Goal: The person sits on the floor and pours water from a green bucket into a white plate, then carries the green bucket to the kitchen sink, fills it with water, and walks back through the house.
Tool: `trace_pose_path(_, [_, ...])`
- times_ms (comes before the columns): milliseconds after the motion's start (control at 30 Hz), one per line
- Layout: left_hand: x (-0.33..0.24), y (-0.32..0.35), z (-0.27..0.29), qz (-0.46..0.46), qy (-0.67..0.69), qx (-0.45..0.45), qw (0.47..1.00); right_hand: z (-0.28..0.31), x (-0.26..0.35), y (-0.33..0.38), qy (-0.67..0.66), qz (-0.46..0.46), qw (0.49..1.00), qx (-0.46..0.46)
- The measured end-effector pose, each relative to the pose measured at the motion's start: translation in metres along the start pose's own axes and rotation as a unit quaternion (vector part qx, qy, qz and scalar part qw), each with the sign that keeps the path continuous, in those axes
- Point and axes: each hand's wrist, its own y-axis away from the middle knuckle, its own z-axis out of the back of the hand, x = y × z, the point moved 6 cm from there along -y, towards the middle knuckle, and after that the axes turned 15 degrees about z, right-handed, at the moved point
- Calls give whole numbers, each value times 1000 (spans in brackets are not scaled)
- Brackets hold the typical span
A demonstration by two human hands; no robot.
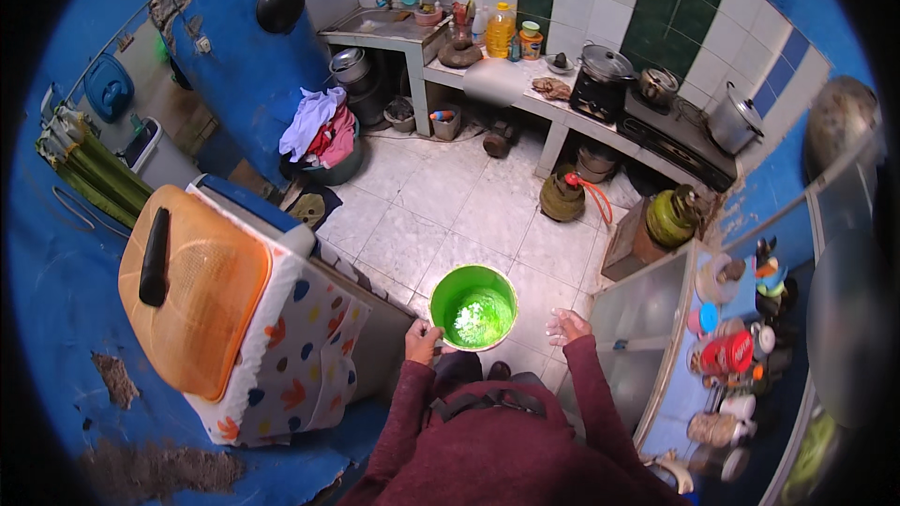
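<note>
In front of my body is a round bright green bucket (473,281) with a pale rim. White, shiny patches show at its bottom; whether that is water or something else I cannot tell. My left hand (423,341) is closed on the bucket's near left rim. To the right of the bucket, apart from it, my right hand (568,326) hangs with fingers spread and nothing in them.
At left stands a cabinet with a patterned cloth and an orange cover (211,290). A glass-door cupboard (633,347) borders my right. Ahead are a tub of clothes (339,165), a green gas cylinder (562,197) and a counter (516,94) with a stove (670,136).
</note>
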Motion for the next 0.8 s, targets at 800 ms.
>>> trace_pose_path(800, [-355, -390, -31, -64, 109, -131, 983, -212, 58, -475, 156, 11, 932, 326])
